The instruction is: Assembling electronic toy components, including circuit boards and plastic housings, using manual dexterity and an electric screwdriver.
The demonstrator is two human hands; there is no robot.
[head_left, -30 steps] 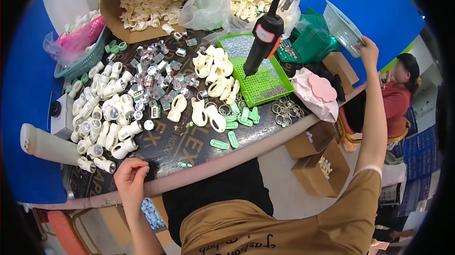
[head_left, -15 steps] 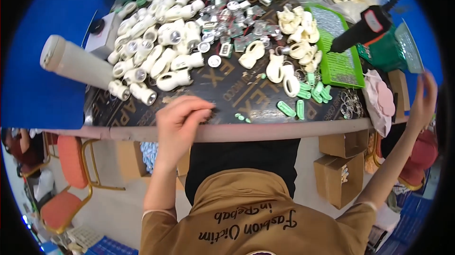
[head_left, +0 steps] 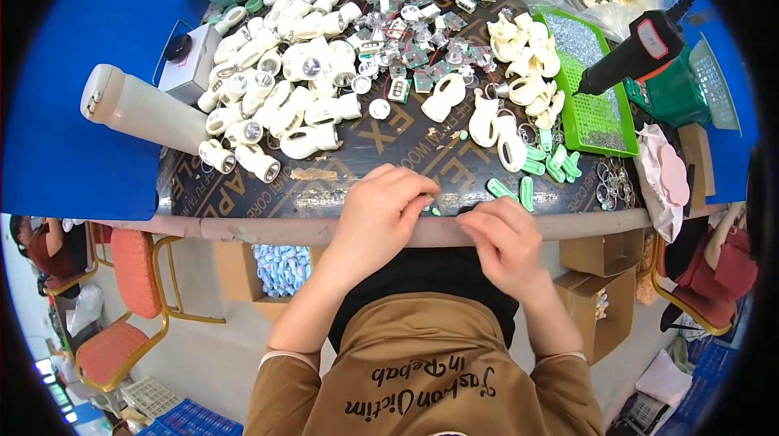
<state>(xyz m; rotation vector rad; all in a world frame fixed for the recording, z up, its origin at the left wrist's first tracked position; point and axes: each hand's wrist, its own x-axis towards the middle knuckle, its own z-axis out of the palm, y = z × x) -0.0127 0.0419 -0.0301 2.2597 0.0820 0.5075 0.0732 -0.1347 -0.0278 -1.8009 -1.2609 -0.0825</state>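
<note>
My left hand (head_left: 383,205) is over the table's front edge, thumb and fingertips pinched together. Tiny green pieces (head_left: 436,211) lie right at its fingertips; what the pinch holds, if anything, is too small to name. Just to the right, my right hand (head_left: 507,237) has its fingers curled and pressed together, and their contents are hidden. Beyond it lie green oval plastic parts (head_left: 527,193). Cream-coloured shell halves (head_left: 444,97) lie farther back, by a heap of small circuit boards with clear lens cups (head_left: 415,55).
White flashlights (head_left: 310,140) pile at left beside a pale bottle (head_left: 142,107). At right are a green tray of screws (head_left: 618,115), a black electric screwdriver (head_left: 629,51) over it, metal key rings (head_left: 614,184) and a pink-and-white cloth piece (head_left: 661,172). Cardboard boxes (head_left: 600,253) stand below.
My right hand has come in from the far right to the table's front edge, its fingers now closed. My left hand has moved right, to the small green pieces. The view has shifted slightly.
</note>
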